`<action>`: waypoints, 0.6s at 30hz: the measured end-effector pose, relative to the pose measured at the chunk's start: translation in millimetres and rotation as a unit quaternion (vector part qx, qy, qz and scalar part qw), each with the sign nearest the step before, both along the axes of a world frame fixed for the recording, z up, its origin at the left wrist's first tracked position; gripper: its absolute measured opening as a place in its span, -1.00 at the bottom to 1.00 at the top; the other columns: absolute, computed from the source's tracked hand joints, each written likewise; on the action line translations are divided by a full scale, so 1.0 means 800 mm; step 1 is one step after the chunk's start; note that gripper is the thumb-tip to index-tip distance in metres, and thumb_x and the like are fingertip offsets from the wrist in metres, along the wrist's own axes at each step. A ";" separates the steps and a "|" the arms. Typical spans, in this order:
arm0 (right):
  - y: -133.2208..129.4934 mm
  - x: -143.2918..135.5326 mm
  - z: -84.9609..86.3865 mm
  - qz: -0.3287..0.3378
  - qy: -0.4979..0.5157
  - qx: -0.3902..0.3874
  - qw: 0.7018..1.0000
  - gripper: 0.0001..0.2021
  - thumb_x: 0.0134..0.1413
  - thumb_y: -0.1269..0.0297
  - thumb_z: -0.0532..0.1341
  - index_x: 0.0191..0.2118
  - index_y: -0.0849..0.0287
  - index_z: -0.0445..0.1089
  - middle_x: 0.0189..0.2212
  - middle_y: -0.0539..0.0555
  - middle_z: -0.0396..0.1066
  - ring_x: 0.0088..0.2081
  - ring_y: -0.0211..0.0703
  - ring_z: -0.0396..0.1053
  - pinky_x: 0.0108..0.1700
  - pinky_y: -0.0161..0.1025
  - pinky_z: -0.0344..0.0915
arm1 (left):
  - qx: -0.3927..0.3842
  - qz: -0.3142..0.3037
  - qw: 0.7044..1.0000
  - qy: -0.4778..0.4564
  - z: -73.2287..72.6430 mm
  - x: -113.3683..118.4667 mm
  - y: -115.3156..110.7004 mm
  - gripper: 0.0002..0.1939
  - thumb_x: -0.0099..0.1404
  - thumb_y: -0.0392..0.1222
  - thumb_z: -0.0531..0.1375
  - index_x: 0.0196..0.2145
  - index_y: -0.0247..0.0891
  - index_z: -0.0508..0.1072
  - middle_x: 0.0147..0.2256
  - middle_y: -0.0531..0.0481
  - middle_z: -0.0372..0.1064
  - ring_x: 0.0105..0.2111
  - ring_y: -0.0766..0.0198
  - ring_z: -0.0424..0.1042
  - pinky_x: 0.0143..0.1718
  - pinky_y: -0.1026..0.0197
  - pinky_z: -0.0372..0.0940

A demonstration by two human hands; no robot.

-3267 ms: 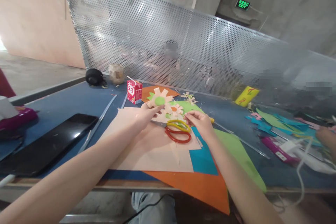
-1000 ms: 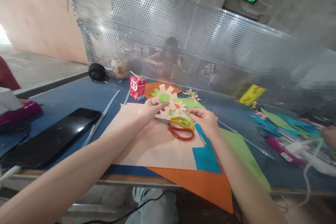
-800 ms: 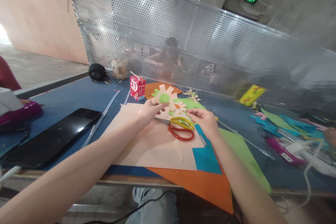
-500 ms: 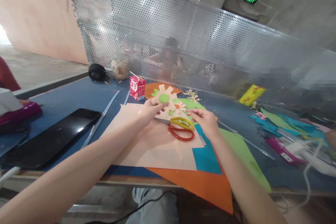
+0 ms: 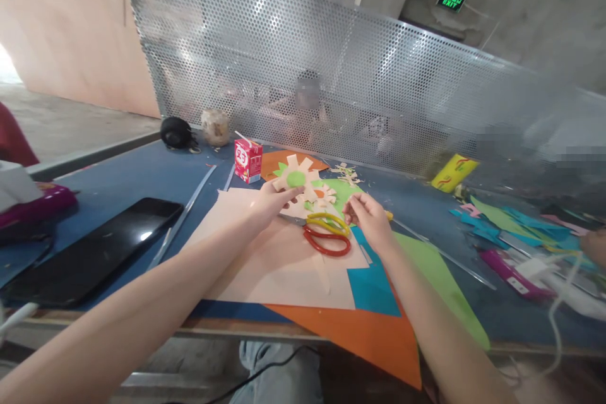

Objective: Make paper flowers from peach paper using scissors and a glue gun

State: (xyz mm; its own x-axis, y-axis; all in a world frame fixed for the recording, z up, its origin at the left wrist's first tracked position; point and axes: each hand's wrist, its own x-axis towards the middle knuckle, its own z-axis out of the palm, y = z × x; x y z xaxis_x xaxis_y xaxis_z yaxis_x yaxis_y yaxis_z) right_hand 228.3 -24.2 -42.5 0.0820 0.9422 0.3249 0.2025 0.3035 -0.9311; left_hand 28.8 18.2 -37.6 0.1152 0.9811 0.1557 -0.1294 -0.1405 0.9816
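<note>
My left hand point(image 5: 275, 201) is closed on the edge of a cream paper flower point(image 5: 308, 169) with a round green centre. Beside that flower is a smaller cream paper flower point(image 5: 326, 193) with an orange centre. To the right, my right hand point(image 5: 367, 211) is held with thumb and fingertips pinched together; whatever they may hold is too small to make out. Between and just below the hands lies a pair of scissors point(image 5: 327, 243) with one yellow and one red handle loop. They rest on a large cream paper sheet point(image 5: 274, 268).
Orange point(image 5: 360, 341), blue point(image 5: 374, 287) and green paper point(image 5: 438, 284) lie under the cream sheet. A red drink box point(image 5: 248, 161) stands behind it. A black phone point(image 5: 101, 246) lies left. Paper scraps point(image 5: 502, 224) and a purple power strip point(image 5: 516, 274) are at right. A perforated metal screen point(image 5: 265, 44) borders the table.
My right hand has turned, and its fingers have drawn together into a tighter pinch, slightly raised. My left hand, the flower and the scissors have stayed nearly in place.
</note>
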 end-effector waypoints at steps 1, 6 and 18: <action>0.000 0.000 0.000 0.001 0.005 0.000 1.000 -0.75 -0.09 0.04 0.15 -0.53 0.11 0.21 -0.61 -0.09 0.29 -0.64 -0.32 0.22 -0.57 -0.34 0.21 | 0.000 0.002 1.000 0.000 0.000 0.000 0.000 -0.71 -0.19 -0.08 0.34 -0.56 -0.31 0.38 -0.60 0.08 0.27 -0.59 0.40 0.24 -0.59 0.32 0.10; -0.002 0.003 0.001 -0.015 0.004 0.007 1.000 -0.76 -0.03 0.14 0.11 -0.59 0.11 0.14 -0.73 -0.13 0.24 -0.70 -0.34 0.15 -0.65 -0.37 0.09 | -0.001 0.008 1.000 0.000 -0.002 0.000 0.000 -0.70 -0.19 -0.07 0.33 -0.55 -0.31 0.37 -0.59 0.06 0.29 -0.58 0.38 0.27 -0.60 0.34 0.11; -0.124 0.067 0.065 0.038 -0.172 -0.118 0.977 -0.66 -0.02 0.05 0.18 -0.66 0.13 0.30 -0.71 0.02 0.35 -0.71 -0.24 0.26 -0.61 -0.29 0.18 | 0.007 0.009 1.000 0.002 0.008 -0.003 -0.006 -0.71 -0.18 -0.06 0.32 -0.61 -0.30 0.34 -0.63 0.08 0.27 -0.60 0.38 0.27 -0.61 0.34 0.11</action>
